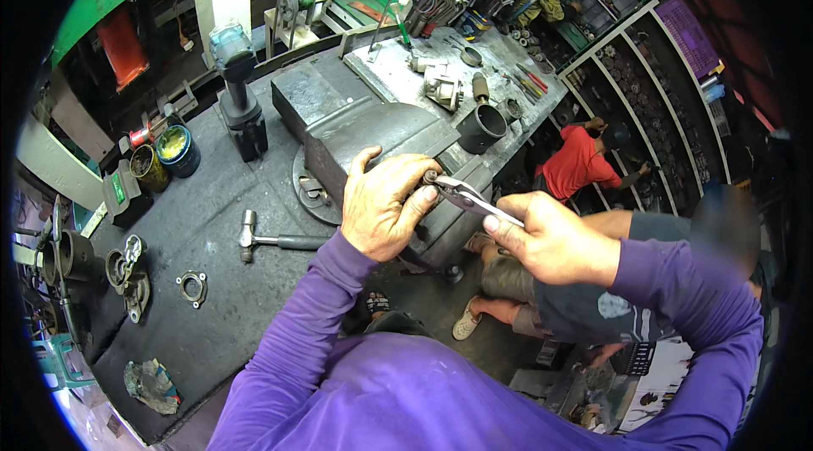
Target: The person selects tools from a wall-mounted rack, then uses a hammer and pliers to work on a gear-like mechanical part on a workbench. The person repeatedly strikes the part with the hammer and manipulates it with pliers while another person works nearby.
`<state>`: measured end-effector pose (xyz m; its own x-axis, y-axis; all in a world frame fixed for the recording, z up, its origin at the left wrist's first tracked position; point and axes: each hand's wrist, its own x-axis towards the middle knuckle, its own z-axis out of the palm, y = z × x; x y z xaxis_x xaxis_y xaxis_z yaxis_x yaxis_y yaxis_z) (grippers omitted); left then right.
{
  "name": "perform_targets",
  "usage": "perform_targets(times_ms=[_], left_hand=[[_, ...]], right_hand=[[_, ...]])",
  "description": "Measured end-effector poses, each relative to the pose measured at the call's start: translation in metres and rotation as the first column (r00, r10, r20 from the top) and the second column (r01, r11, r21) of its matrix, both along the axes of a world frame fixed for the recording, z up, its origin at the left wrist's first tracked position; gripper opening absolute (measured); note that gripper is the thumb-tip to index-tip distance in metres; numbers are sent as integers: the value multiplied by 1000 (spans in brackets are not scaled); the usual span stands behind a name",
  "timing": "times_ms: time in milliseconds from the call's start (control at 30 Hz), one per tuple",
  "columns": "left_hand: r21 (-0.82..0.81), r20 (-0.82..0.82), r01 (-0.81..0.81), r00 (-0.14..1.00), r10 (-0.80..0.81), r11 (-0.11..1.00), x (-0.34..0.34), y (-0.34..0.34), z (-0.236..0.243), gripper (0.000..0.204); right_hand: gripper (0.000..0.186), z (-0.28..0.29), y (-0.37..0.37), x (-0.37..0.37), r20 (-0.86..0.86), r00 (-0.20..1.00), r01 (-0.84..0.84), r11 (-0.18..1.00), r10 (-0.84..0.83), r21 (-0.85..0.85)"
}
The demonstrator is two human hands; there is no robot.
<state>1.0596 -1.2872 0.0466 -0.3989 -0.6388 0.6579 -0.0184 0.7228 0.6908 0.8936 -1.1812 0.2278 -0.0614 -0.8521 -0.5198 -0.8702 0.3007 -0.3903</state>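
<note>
View: head, only one.
Left hand (385,205): grasping part between thumb and fingertips, above vise edge.
Right hand (550,235): wrapped around pliers handles.
Part (431,176): small, dark, roundish metal; at left fingertips, by pliers nose. Exact form too small to tell.
Pliers (466,195): bare metal, tips at part; firm bite or light touch, can't tell.
Done: part and pliers brought together, both hands engaged; reads as mid-work.
Left: part not set down or mounted; loose ring and castings lie separate, so assembly looks undone, my judgement. Finish on part can't be checked.
Vise (373,133): big, heavy, dark grey, flat worn top; left hand hides some, clamping can't tell.
Hammer (306,243): ball-peen, shiny steel head, dark handle, flat on bench.
Bench (229,341): dark, scuffed, grimy plate.
Ring (184,280): thin metal, lugs around rim, open centre.
Castings (135,294): dull grey, irregular, at bench's left.
Rag (152,386): crumpled, stained cloth, near corner.
Tub (178,150): round, blue, yellow paste inside.
Cylinder (483,129): black, smooth, open-topped, on pale metal table (377,70) beyond vise.
</note>
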Motion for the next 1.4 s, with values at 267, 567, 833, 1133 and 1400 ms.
perform_targets(times_ms=[267, 567, 833, 1133, 1400], left_hand=[[1, 26, 10, 1000, -10, 1000, 0, -1, -2, 27], [43, 75, 69, 995, -72, 997, 5, -4, -4, 32], [122, 109, 154, 980, -167, 981, 10, -5, 6, 37], [57, 96, 69, 993, -74, 996, 3, -5, 1, 33], [145, -84, 14, 996, -2, 989, -5, 6, -5, 23]], right_hand=[[38, 16, -5, 4, 66, 987, 136, 978, -148, 159], [40, 13, -1, 0, 160, 987, 19, 999, -25, 42], [37, 34, -25, 3, -33, 993, -113, 987, 117, 119], [39, 21, -17, -19, 126, 990, -77, 989, 61, 127], [24, -21, -3, -71, -239, 911, -406, 834, 336, -374]])
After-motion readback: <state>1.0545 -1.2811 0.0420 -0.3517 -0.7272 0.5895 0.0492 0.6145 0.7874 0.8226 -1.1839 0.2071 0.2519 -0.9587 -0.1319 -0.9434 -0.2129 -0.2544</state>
